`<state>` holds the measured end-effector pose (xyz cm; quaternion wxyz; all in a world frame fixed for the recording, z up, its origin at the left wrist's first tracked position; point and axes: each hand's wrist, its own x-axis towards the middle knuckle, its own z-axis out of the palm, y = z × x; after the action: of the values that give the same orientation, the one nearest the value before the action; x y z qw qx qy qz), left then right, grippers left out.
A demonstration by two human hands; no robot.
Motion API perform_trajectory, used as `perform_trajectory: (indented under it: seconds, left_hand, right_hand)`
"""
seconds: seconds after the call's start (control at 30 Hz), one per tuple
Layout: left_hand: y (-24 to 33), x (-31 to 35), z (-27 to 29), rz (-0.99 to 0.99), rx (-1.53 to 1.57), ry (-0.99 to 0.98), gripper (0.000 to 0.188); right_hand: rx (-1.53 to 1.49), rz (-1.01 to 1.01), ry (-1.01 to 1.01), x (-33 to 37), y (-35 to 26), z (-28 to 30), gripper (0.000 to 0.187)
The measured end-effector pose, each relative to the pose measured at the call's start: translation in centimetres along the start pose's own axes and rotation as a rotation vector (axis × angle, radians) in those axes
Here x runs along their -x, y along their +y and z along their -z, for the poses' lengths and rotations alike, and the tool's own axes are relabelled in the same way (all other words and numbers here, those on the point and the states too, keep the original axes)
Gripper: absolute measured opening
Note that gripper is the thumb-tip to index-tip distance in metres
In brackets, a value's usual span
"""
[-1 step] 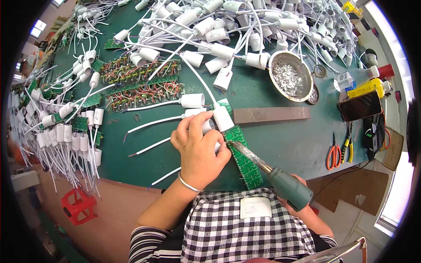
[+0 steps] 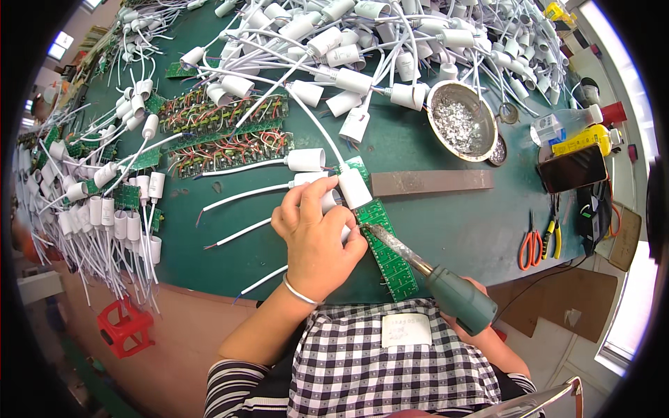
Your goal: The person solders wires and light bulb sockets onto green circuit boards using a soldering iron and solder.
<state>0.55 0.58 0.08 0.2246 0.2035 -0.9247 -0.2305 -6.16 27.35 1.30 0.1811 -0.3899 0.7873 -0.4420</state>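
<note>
My left hand (image 2: 317, 240) is closed in a pinch at the left edge of a long green circuit board (image 2: 394, 265). Its index finger touches a white lamp socket (image 2: 354, 187) with a white cable, which lies over the board's far part. Whatever thumb and finger pinch is hidden or too small to make out. In my right hand (image 2: 477, 284), mostly hidden behind the handle, is a soldering iron (image 2: 460, 296) with a thick green grip. Its tip meets the board beside my left fingertips. More white sockets (image 2: 306, 160) lie left of the board, partly under my left hand.
A brown metal bar (image 2: 432, 182) lies right of the board. Beyond it stands a bowl (image 2: 446, 146) of silvery scraps. Cabled sockets (image 2: 348, 80) heap at the back; wired circuit boards (image 2: 233, 152) lie left. Red-handled scissors (image 2: 530, 247), yellow-handled pliers (image 2: 552, 237) and a phone (image 2: 573, 169) are at right.
</note>
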Motion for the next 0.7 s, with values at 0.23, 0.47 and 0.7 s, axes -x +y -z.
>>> perform_trajectory:
  seconds: [0.23, 0.47, 0.7]
  left_hand:
    - [0.1, -0.1, 0.0, -0.041, -0.022, 0.041, 0.013]
    - [-0.1, -0.2, -0.1, -0.05, -0.024, 0.037, 0.013]
    - [-0.1, 0.0, -0.1, -0.039, -0.03, 0.029, 0.012]
  right_hand:
    - [0.111, 0.08, 0.008, 0.7, 0.5, -0.2, 0.026]
    - [0.163, 0.084, -0.049, 1.3, 0.9, -0.2, 0.05]
    - [-0.424, -0.388, 0.051, 4.1, 2.2, -0.7, 0.021]
